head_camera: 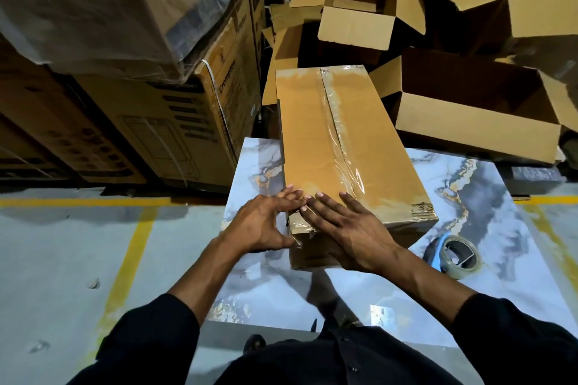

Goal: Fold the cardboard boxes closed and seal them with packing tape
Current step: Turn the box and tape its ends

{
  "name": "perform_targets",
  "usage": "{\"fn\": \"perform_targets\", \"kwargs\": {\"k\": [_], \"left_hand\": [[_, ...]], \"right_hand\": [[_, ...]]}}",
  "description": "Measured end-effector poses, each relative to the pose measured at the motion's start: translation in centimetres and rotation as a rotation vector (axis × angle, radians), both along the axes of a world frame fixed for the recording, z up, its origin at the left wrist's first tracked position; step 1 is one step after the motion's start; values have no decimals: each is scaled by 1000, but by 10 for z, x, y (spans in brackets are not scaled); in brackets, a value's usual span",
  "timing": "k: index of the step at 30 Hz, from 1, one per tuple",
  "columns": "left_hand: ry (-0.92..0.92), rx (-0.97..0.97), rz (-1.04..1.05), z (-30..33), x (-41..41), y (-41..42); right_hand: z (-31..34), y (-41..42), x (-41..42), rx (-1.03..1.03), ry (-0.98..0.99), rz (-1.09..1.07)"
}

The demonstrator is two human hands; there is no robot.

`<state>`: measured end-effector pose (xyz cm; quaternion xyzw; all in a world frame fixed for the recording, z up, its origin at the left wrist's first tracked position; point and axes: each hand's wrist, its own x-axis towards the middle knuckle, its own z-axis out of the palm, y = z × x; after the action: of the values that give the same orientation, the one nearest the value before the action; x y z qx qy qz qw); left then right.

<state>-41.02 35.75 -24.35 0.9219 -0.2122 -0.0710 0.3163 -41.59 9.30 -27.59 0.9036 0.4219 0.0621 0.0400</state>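
A closed long cardboard box (316, 134) lies on the marble-patterned table (488, 197), with clear packing tape (341, 137) running along its top seam. My right hand (344, 228) lies flat with straight fingers on the near end of the box top. My left hand (266, 222) is at the box's near left corner, its fingers spread on the top edge and its thumb against the side where a tape end hangs. A roll of clear tape on a blue dispenser (456, 255) sits on the table to the right of the box.
Several open, empty cardboard boxes (469, 103) stand behind the table. Stacked printed cartons (156, 122), some wrapped in plastic, fill the left. Yellow lines (131, 244) mark the grey floor on the left.
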Motion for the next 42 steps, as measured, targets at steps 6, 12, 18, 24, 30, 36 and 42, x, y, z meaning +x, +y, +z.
{"fn": "perform_targets", "kwargs": {"k": [6, 12, 18, 24, 30, 36, 42], "left_hand": [[13, -97, 159, -18, -7, -13], [-99, 5, 254, -10, -9, -24], [-182, 99, 197, -3, -6, -20], [-190, 28, 189, -5, -7, -19], [-27, -388, 211, -36, -15, -9], [7, -835, 664, -54, -50, -25], [340, -948, 469, -70, -76, -70]], "right_hand": [[-2, 3, 0, 33, 15, -28], [-7, 11, -5, 199, -3, -82], [-12, 23, -10, 267, -84, -180], [-34, 41, -15, 269, -312, -257], [-30, 38, -18, 299, -263, -261], [-28, 47, -21, 351, -222, -324], [-40, 43, -20, 353, -282, -262]]}}
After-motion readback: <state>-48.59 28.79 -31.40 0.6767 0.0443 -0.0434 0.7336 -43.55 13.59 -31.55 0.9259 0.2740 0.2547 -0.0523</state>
